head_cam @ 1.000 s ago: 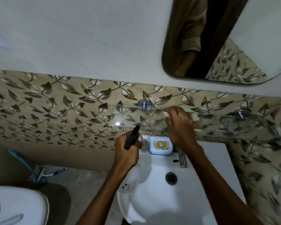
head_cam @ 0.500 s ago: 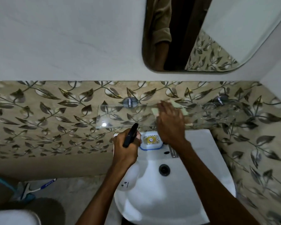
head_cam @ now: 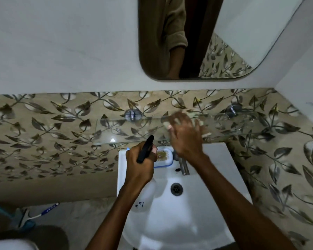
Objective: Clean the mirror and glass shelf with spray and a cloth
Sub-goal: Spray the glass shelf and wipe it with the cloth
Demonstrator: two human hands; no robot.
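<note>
Wiping the glass shelf, judged the step in hand: my right hand lies fingers-spread and fairly straight on the pane, pressing a pale cloth of which only scraps show past my fingers. My left hand is curled tight round the neck of the spray bottle, black trigger head poking up betw. thumb & fingers, white body hanging over the washbasin. The mirror hangs on the wall above, well apart from both hands. Next move, as I judge it: run the cloth along the rest of the pane w/ even pressure, esp. the left end nr the chrome bracket, then go up to the mirror. Hard to read: right hand is motion-blurred, so cloth's colour & extent are unclear; shelf's right end dissolves into the leaf-pattern tile; bottle label too small; mirror cut off at top; soap dish part-hidden behind left knuckles.
</note>
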